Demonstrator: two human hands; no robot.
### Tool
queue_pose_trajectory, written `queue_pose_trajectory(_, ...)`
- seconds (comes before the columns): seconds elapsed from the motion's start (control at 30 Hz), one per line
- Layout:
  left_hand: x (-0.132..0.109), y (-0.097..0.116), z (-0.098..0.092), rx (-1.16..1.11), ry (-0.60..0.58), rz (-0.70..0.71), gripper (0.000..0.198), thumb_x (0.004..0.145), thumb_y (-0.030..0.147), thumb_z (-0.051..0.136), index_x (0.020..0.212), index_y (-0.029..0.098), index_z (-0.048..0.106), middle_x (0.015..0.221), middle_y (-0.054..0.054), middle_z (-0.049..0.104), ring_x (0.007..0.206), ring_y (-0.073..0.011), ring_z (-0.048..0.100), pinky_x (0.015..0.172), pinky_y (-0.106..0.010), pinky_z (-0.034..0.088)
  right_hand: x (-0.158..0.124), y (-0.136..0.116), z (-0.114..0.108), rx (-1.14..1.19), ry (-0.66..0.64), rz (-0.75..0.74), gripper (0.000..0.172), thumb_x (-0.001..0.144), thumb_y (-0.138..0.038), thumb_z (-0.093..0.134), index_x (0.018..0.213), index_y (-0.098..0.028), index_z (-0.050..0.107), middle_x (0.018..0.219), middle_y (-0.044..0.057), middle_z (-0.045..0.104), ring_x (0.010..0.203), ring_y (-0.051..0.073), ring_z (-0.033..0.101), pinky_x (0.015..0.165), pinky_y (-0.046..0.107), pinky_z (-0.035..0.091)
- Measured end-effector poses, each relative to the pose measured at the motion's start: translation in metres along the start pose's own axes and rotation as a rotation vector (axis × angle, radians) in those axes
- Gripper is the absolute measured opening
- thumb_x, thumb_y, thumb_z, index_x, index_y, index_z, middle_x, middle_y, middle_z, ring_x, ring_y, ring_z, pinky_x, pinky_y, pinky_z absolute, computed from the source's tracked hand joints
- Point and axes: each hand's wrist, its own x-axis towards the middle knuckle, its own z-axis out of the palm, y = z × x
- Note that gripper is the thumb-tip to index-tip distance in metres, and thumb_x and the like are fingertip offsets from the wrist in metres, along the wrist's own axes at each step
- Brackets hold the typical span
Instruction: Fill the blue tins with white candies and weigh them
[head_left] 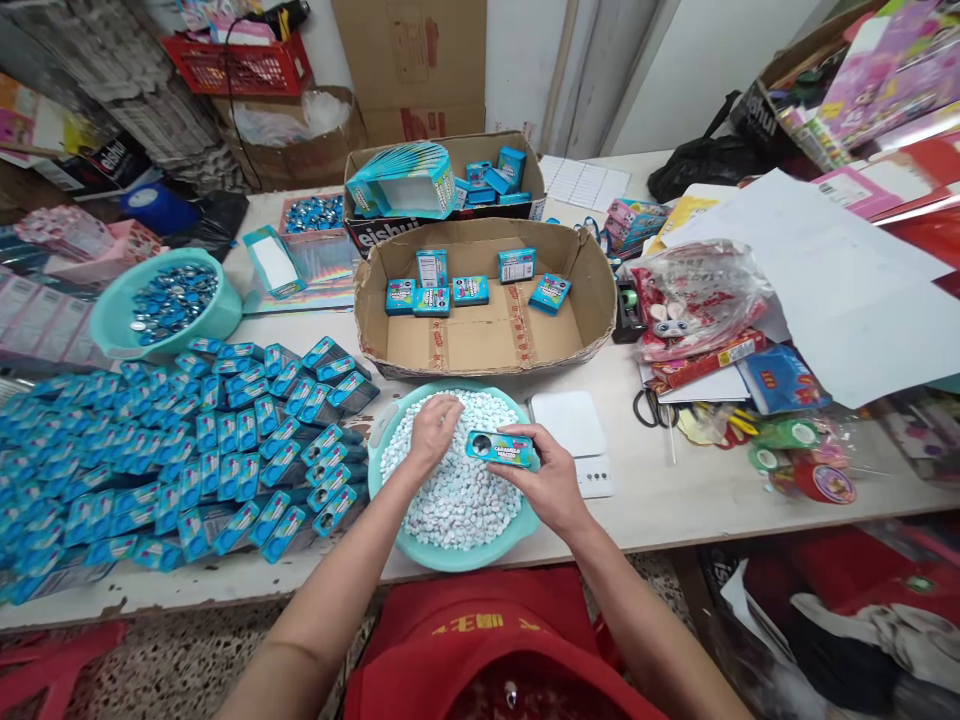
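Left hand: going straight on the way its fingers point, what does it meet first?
The white candies in the teal basin: the left hand points forward and down into them and seems to touch them. Past them, probably the basin's far rim.

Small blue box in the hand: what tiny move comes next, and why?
Probably the left hand should pinch a few small white candies from the round teal plastic bowl and lift them to the small blue box. The right hand holds that box over the bowl, and the left hand rests on the candies.
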Motion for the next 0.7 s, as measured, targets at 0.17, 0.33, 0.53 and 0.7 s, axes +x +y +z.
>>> queue_pose_trajectory(0.17, -0.011, -0.027, 0.016, 0.55, -0.238, 0.163, 0.016, 0.081, 0.035, 0.057, 0.088, 0.023, 0.066, 0.101, -0.008, 0.062, 0.1, -0.0245, 0.052, 0.094, -0.038, 0.036, -0.004, 0.003, -0.014, 0.029, 0.053, 0.041, 0.042, 0.058, -0.035, 0.082, 0.093, -0.023, 0.063, 0.092, 0.003, 0.067, 0.082, 0.019, 0.064, 0.075, 0.033, 0.052)
queue_pose_trajectory(0.33, -0.019, -0.028, 0.017, 0.762, -0.271, 0.068, 0.02, 0.083, 0.037, 0.053, 0.078, 0.02, 0.06, 0.082, -0.004, 0.059, 0.084, -0.0199, 0.054, 0.078, -0.031, 0.039, -0.003, 0.006, -0.02, -0.044, 0.164, 0.105, 0.046, 0.054, -0.038, 0.083, 0.089, -0.021, 0.061, 0.081, 0.001, 0.067, 0.074, 0.018, 0.062, 0.068, 0.032, 0.051)
queue_pose_trajectory(0.53, -0.019, 0.0, 0.006, -0.065, -0.002, -0.349, 0.032, 0.074, 0.042, 0.058, 0.056, 0.018, 0.046, 0.052, 0.003, 0.045, 0.047, -0.0096, 0.041, 0.048, -0.023, 0.031, -0.004, 0.003, -0.013, -0.178, 0.103, 0.062, 0.041, 0.061, -0.038, 0.079, 0.093, -0.021, 0.06, 0.088, 0.002, 0.067, 0.079, 0.02, 0.062, 0.073, 0.033, 0.049)
queue_pose_trajectory(0.7, -0.032, 0.061, 0.001, -0.66, 0.03, -0.408, 0.028, 0.069, 0.038, 0.066, 0.064, 0.017, 0.047, 0.053, 0.004, 0.049, 0.039, -0.0057, 0.038, 0.038, -0.019, 0.024, -0.008, -0.001, 0.005, -0.364, -0.022, -0.096, 0.033, 0.066, -0.031, 0.076, 0.094, -0.022, 0.061, 0.095, 0.004, 0.066, 0.089, 0.023, 0.061, 0.08, 0.036, 0.047)
